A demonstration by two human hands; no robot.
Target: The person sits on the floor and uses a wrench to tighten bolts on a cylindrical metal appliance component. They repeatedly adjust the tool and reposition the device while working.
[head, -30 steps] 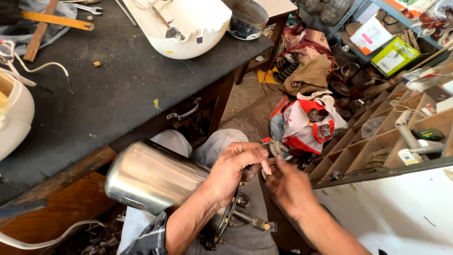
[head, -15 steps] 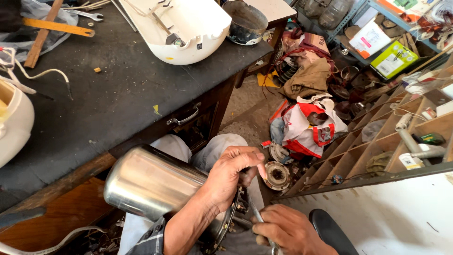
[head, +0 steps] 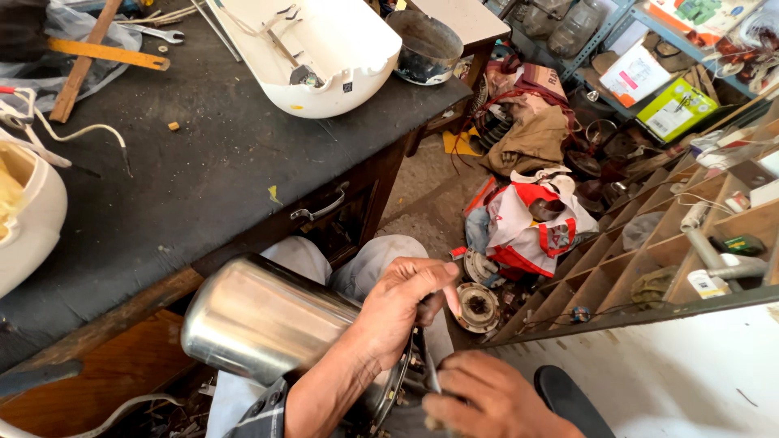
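Observation:
A shiny steel kettle body (head: 260, 320) lies on its side across my lap, base end toward the right. My left hand (head: 402, 312) wraps over that base end and grips its rim. Just below it, at the bottom edge of the view, my right hand (head: 491, 397) is closed around a thin metal tool (head: 428, 369). The tool's shaft runs up to the kettle's base beside my left fingers. Its tip is hidden behind my left hand.
A black workbench (head: 203, 178) carries a white appliance shell (head: 324, 57), a metal bowl (head: 426, 45) and another white housing (head: 24, 211). On the floor lie a red and white bag (head: 527, 223) and a round metal part (head: 477, 307). Wooden pigeonholes (head: 649, 259) stand at the right.
My right hand has dropped from beside my left fingers to below the kettle's base and closed on the tool. My left hand has stayed on the base.

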